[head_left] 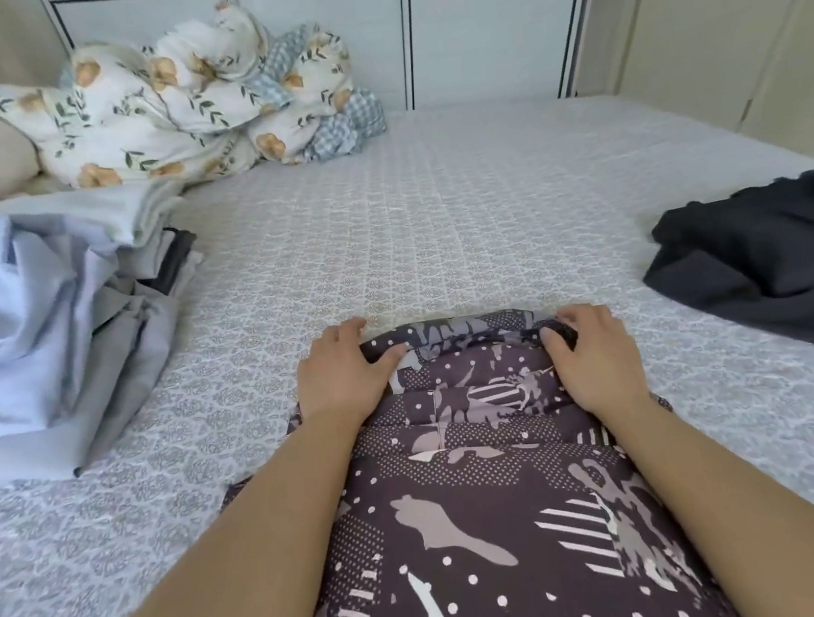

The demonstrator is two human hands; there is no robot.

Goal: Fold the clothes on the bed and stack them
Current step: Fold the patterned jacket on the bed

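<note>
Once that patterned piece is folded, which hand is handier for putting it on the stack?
Probably the left hand: the stack of folded clothes lies on its side, while the right hand is nearer the black garment.

Bright, even daylight, soft faint shadows, no glare, wide-angle bending at edges, slightly soft overall

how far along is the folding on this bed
Done, it seems: a stack of pale folded clothes at the left of the bed. In hand: the patterned garment, its far edge gripped by the left hand and right hand. Left: the black garment lying loose at the right.
</note>
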